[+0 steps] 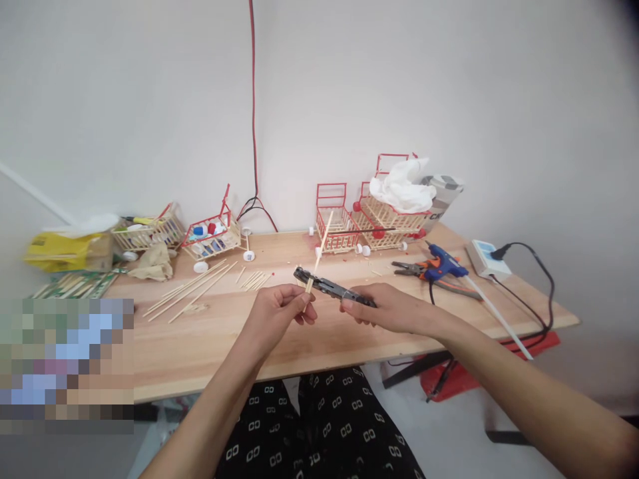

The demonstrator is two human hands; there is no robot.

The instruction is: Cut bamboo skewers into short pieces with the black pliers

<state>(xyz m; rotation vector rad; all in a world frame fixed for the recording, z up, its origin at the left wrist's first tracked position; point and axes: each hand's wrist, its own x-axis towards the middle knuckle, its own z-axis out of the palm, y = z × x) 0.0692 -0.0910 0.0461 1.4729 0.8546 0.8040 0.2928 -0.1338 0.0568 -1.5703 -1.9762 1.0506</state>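
My left hand [279, 311] pinches the lower end of a thin wooden stick [320, 249] that stands up and leans slightly right. My right hand [387, 307] grips a dark utility knife [324, 286], its tip pointing left and crossing the stick just above my left fingers. Both hands hover over the front middle of the wooden table [344, 336].
Loose wooden sticks [192, 291] lie at the left. Small stick-built carts with red frames [337, 226] stand along the wall, one holding white cloth [402, 186]. A blue glue gun [444, 264], pliers [412, 268] and a white power strip [486, 259] sit at the right.
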